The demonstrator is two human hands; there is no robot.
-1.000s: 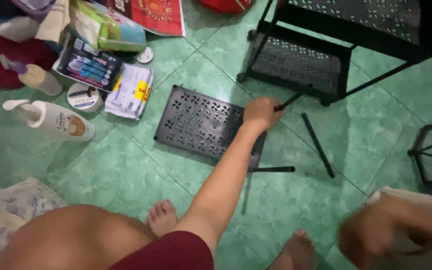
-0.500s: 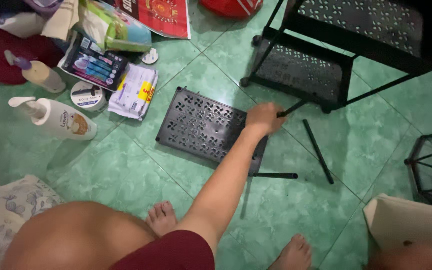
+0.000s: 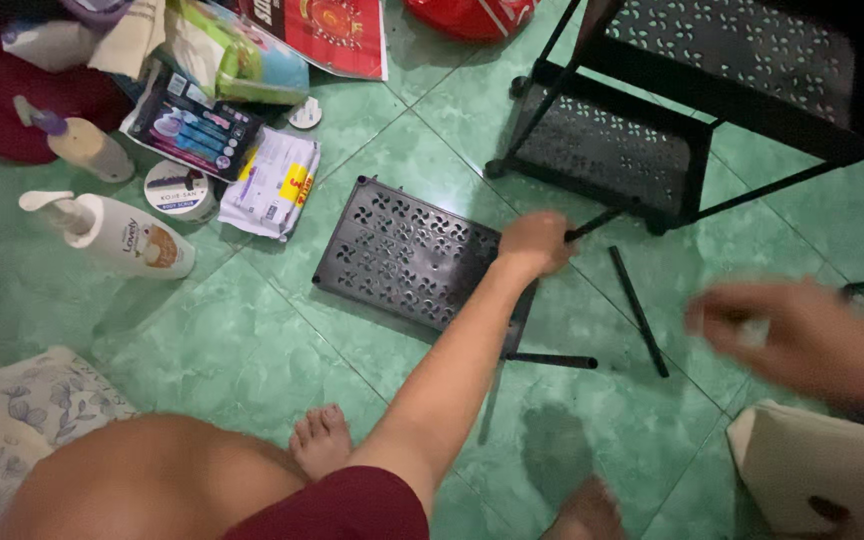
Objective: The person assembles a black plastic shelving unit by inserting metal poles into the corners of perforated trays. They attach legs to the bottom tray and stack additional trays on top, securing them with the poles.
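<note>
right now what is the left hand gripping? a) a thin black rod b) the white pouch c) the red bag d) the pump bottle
a: the left hand is closed around the end of a thin black rod at the corner of the black perforated shelf panel, and that rod angles up toward the black rack; the right hand is blurred and apart from it.

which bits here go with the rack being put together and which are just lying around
In hand:
- left hand gripping a thin black rod
- black perforated shelf panel
- two loose black rods on the tiles
- part-built black rack
- right hand, blurred, above the floor

Lying about:
- lotion pump bottle
- small round tub
- white sachet pack
- spray bottle
</note>
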